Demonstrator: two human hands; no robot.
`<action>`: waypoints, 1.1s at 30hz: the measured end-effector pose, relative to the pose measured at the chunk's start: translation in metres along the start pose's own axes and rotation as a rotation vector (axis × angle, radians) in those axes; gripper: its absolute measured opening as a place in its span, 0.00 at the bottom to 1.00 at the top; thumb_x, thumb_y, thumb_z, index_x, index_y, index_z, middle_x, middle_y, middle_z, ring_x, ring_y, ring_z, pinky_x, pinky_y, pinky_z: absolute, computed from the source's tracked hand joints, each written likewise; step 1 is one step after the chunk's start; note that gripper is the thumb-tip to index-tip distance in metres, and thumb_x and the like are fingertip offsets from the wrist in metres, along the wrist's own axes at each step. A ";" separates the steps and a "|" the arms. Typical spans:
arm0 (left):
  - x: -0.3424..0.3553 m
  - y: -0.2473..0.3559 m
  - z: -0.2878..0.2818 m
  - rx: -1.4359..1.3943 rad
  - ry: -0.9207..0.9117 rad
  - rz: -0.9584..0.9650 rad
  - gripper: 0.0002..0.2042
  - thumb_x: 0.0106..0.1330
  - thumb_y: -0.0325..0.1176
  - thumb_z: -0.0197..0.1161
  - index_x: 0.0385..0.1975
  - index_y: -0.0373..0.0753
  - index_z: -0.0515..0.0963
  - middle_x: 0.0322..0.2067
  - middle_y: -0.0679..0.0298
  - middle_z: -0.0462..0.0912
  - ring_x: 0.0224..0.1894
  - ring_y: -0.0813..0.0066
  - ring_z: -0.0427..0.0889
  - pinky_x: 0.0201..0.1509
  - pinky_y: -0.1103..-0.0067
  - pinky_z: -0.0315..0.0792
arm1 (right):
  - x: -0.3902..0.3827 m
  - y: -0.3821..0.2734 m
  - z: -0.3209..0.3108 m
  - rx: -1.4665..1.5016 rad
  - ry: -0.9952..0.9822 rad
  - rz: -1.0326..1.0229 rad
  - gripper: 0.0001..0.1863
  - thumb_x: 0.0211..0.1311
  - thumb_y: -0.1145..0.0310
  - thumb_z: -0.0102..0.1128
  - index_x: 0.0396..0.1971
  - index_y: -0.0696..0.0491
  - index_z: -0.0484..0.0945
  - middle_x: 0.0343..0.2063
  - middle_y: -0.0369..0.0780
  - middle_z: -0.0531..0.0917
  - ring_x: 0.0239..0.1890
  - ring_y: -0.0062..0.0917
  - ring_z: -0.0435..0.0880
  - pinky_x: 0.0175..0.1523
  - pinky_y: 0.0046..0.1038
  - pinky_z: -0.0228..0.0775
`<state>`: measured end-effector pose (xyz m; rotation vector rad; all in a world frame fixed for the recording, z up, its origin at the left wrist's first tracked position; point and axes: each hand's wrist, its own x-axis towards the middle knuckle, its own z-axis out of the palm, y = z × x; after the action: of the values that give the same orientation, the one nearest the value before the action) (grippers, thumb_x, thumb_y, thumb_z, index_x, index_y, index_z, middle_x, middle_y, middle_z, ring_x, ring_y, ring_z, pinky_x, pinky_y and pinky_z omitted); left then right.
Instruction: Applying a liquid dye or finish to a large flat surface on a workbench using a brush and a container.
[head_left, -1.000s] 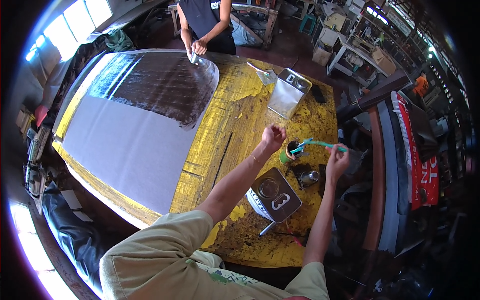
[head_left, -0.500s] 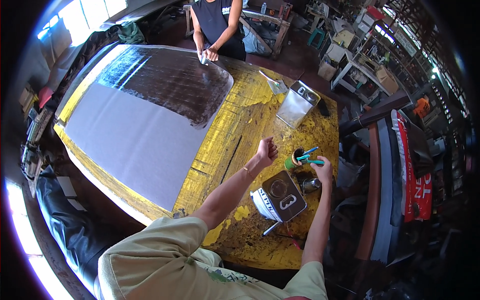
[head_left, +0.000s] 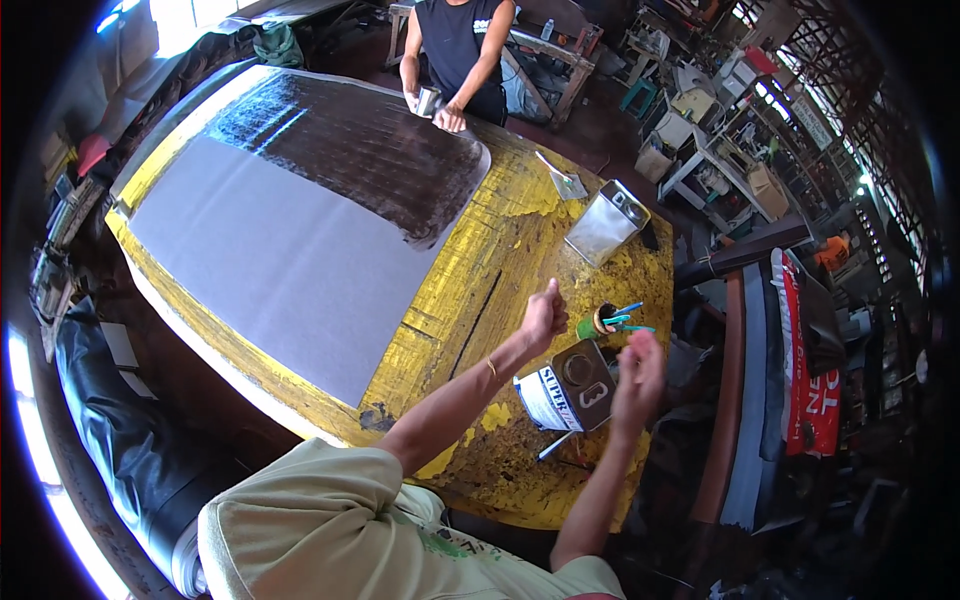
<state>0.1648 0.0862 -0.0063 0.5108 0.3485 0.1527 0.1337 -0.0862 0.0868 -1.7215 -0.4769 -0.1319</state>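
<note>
My left hand (head_left: 545, 315) is a closed fist with nothing visible in it, held over the yellow table (head_left: 480, 275) just left of a small green can (head_left: 597, 323). Teal-handled brushes (head_left: 628, 314) stick out of that can. My right hand (head_left: 638, 375) hovers blurred and empty, fingers loose, below the can and right of a square metal tin (head_left: 572, 385) standing at the table's near edge.
A large grey sheet (head_left: 270, 250) covers the table's left half, its far part dark and wet (head_left: 370, 150). Another person (head_left: 455, 50) at the far edge holds a metal cup (head_left: 428, 100). A second tin (head_left: 608, 225) and a scraper (head_left: 565, 182) lie farther back.
My right hand carried the teal brush to the green can, left it there and has drawn back toward me. My left fist has stayed close to the can.
</note>
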 end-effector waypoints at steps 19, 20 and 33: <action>-0.129 0.053 -0.144 1.398 -0.155 0.549 0.35 0.72 0.56 0.36 0.69 0.34 0.48 0.71 0.53 0.48 0.73 0.51 0.44 0.74 0.59 0.40 | -0.151 -0.022 0.205 0.957 -0.129 0.496 0.50 0.62 0.28 0.26 0.71 0.54 0.39 0.72 0.44 0.46 0.73 0.35 0.44 0.75 0.39 0.33; -0.135 0.054 -0.147 1.394 -0.176 0.535 0.35 0.72 0.56 0.36 0.69 0.34 0.48 0.71 0.53 0.48 0.73 0.51 0.44 0.74 0.59 0.40 | -0.156 -0.017 0.215 0.812 -0.080 0.389 0.46 0.66 0.33 0.25 0.71 0.56 0.42 0.71 0.47 0.48 0.73 0.35 0.45 0.75 0.37 0.33; -0.289 0.118 -0.194 1.409 -0.396 0.620 0.37 0.68 0.55 0.47 0.68 0.31 0.51 0.69 0.44 0.49 0.72 0.47 0.42 0.74 0.61 0.37 | -0.234 -0.032 0.280 0.973 -0.150 0.655 0.38 0.70 0.38 0.30 0.71 0.45 0.44 0.72 0.41 0.49 0.73 0.29 0.46 0.72 0.39 0.38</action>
<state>-0.1810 0.2096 -0.0222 2.0116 -0.1714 0.3931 -0.1396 0.1312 -0.0242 -0.8468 -0.0237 0.6153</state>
